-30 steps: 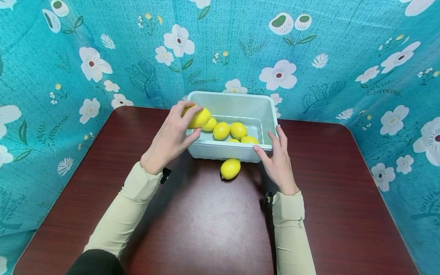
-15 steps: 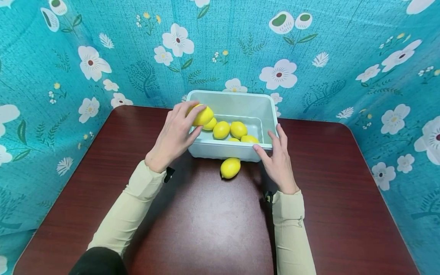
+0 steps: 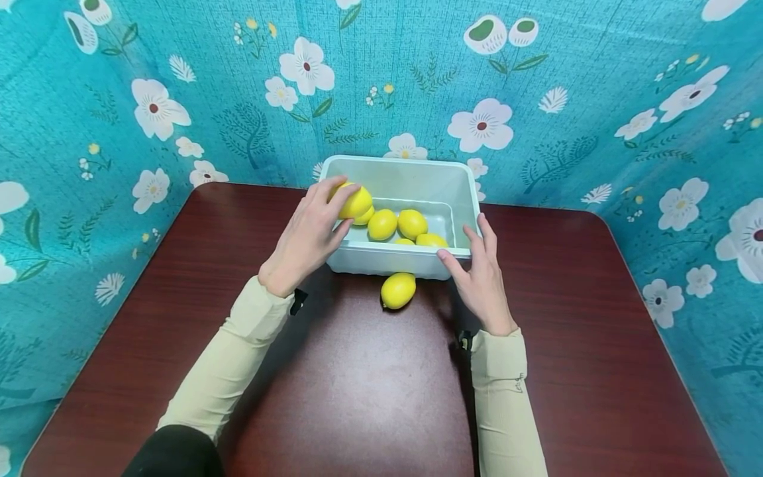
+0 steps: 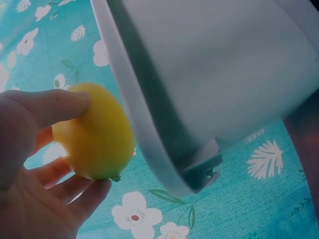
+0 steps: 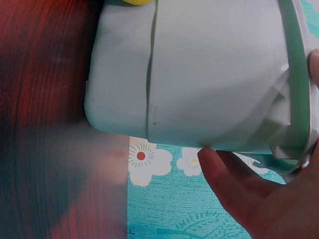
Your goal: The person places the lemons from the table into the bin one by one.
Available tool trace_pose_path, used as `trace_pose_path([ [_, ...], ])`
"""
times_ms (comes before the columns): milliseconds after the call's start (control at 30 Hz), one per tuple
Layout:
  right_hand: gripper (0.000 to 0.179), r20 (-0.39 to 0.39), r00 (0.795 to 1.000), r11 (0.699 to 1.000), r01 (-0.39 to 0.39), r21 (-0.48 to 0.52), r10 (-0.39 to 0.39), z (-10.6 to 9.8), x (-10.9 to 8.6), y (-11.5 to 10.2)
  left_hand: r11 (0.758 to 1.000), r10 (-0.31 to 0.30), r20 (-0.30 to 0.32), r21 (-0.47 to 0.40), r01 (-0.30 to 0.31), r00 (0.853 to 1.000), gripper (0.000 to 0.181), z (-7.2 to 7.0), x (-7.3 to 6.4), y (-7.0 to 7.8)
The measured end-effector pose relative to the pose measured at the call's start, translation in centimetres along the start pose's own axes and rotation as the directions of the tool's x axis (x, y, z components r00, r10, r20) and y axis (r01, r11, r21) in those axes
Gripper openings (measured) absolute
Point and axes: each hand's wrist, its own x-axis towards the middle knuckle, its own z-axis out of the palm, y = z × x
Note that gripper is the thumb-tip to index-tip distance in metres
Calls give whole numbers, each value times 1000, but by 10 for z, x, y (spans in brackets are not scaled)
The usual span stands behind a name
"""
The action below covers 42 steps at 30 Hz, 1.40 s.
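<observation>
My left hand (image 3: 305, 235) holds a yellow lemon (image 3: 357, 201) over the left end of a pale grey-green plastic bin (image 3: 363, 260). In the left wrist view the thumb and fingertips pinch this lemon (image 4: 102, 137) beside the bin's rim. Several lemons (image 3: 383, 225) lie on the bin's floor, some partly hidden by its front wall. My right hand (image 3: 484, 285) grips the bin's front right corner, thumb at the front rim and fingers along the right side. Another lemon (image 3: 398, 291) rests on the table just before the bin's front wall.
The bin stands at the far edge of a dark red-brown wooden table (image 3: 381, 397). Directly behind it hangs a turquoise flowered cloth (image 3: 381, 66), which also runs along both sides of the table.
My left hand has carried its lemon slightly to the right, farther over the bin. The right hand keeps its hold on the corner, and the other lemons have stayed put.
</observation>
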Motion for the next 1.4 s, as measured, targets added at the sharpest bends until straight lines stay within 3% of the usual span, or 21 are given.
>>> trace_pose_path([
  [333, 72, 3, 1000, 1000, 7, 3, -7, 0, 0, 1, 999, -41, 44, 0, 41, 998, 49, 7, -1, 2],
  [1400, 71, 5, 1000, 1000, 6, 7, -6, -2, 3, 1, 996, -33, 54, 89, 28, 998, 48, 15, 5, 6],
])
